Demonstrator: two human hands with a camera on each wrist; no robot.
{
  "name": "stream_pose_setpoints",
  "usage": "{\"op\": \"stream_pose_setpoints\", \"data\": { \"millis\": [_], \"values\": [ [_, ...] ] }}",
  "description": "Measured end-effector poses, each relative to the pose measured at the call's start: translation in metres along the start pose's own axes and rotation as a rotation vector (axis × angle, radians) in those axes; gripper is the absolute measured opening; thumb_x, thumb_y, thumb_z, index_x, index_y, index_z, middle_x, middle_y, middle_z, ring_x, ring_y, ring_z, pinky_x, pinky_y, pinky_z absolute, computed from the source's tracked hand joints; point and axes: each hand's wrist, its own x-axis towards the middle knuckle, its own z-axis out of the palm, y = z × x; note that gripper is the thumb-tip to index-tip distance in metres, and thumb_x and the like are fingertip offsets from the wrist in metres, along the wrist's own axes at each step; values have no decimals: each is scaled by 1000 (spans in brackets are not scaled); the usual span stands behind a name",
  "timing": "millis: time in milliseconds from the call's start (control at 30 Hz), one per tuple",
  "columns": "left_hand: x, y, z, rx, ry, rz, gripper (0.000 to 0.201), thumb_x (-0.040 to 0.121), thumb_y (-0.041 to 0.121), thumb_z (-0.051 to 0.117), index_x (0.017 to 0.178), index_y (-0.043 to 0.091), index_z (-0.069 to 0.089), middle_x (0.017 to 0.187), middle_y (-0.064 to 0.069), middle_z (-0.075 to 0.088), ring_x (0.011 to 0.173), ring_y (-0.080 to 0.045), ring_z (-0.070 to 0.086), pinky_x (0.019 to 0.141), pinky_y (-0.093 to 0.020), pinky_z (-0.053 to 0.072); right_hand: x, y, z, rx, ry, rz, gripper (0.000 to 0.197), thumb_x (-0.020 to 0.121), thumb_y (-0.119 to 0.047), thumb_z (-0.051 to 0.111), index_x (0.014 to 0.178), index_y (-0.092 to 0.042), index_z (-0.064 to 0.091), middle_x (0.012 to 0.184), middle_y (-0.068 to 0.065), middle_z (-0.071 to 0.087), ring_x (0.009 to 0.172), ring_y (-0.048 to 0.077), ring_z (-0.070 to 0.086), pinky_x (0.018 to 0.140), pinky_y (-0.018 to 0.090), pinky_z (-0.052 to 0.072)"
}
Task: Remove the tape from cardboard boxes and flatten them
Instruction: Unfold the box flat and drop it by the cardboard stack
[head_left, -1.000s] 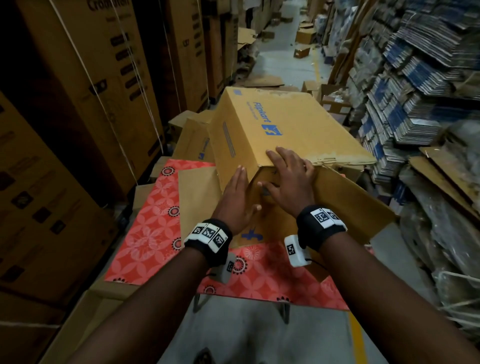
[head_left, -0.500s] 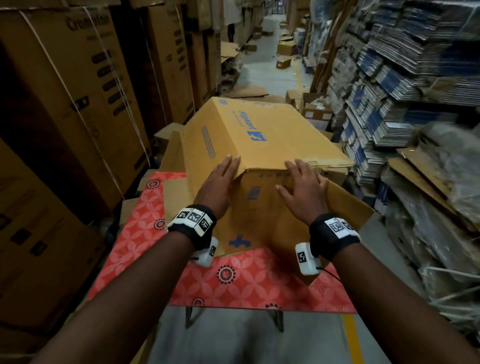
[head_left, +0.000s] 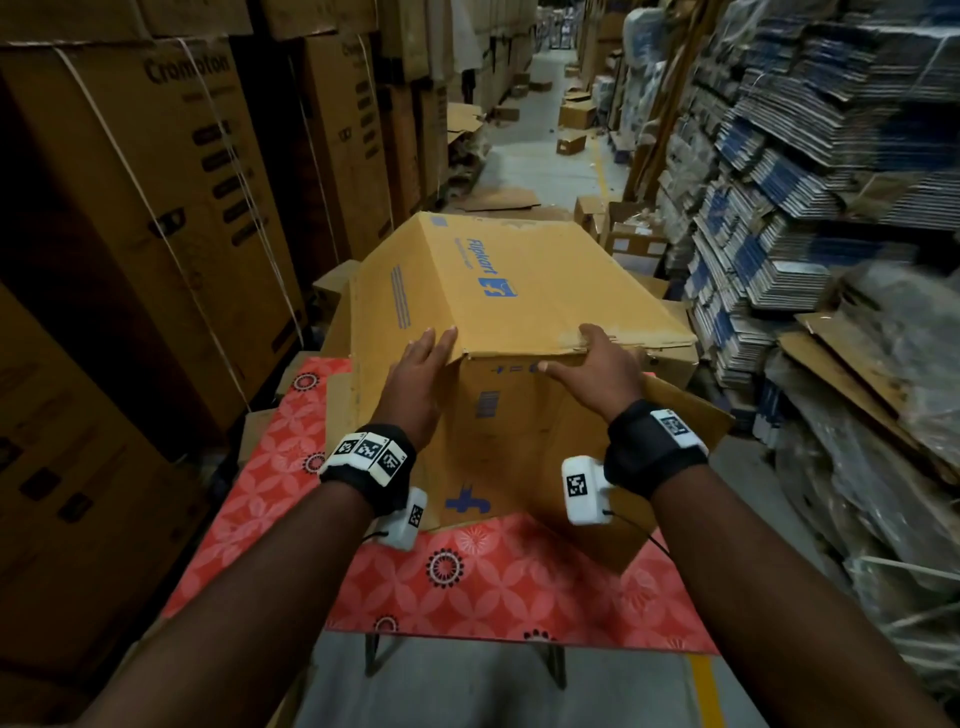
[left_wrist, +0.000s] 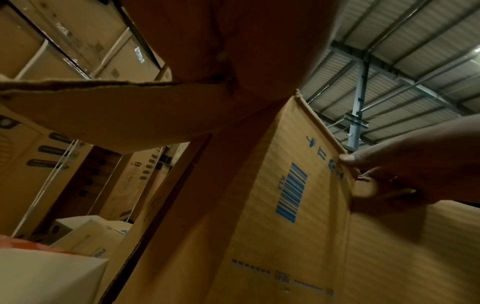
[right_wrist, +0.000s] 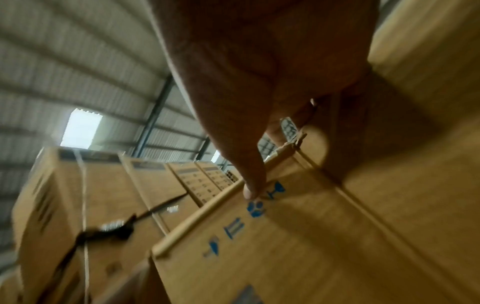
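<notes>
A brown cardboard box (head_left: 519, 291) with blue print stands tilted on a table under a red patterned cloth (head_left: 467, 582). My left hand (head_left: 421, 364) presses flat, fingers straight, against the box's left side at the near top corner. My right hand (head_left: 597, 364) grips the near top edge, fingers over the top panel and thumb on the front face. From the left wrist, the box front (left_wrist: 285, 205) shows a blue barcode, and the right hand (left_wrist: 402, 168) pinches its edge. The right wrist view is blurred; a thumb (right_wrist: 252, 185) lies on the box (right_wrist: 285, 246). No tape is visible.
Tall strapped cartons (head_left: 156, 208) wall the left side. Bundles of flattened cardboard (head_left: 779, 182) fill shelves on the right. Loose boxes (head_left: 574, 111) litter the aisle beyond. A flat cardboard sheet (head_left: 685, 415) lies under the box on the table.
Both hands have slid apart along the box's near top edge, left to the corner, right further right. The box now stands taller and closer in front of me.
</notes>
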Motion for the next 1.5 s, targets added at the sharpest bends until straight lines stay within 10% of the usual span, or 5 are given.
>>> {"op": "stream_pose_setpoints", "data": {
  "millis": [200,767,967,1267,1500],
  "values": [
    [7,-9,-14,-38,69,4,84,81,-20,33,150,29,31,157,-9,28,147,-28,21,116,-53,24,4,-6,-2,606,137,-48,55,72,-26,85,122,-13,66,117,3,67,106,12,60,91,30,52],
    [24,-11,-25,102,237,57,77,74,-19,47,137,26,52,142,-5,52,133,-24,47,111,-49,35,45,-31,-6,839,310,310,22,68,-13,78,78,-29,67,87,0,69,81,22,70,74,43,61],
    [43,-10,-45,135,348,132,72,75,-17,52,131,27,58,132,-3,61,124,-24,54,106,-47,36,46,-46,-17,876,352,166,31,77,1,68,78,-30,68,78,-4,62,78,23,69,64,42,62],
    [29,-12,-58,261,347,-107,39,82,10,61,112,34,68,83,3,42,67,-20,43,56,-28,33,34,-41,-14,932,92,289,48,84,16,42,102,-18,72,104,15,59,73,23,62,55,29,59],
    [6,-19,-45,198,358,-212,30,92,38,56,121,34,63,103,1,70,90,-25,65,69,-31,49,25,-45,1,1051,74,345,44,87,17,42,109,-10,68,115,17,56,82,23,63,60,31,60]
  ]
}}
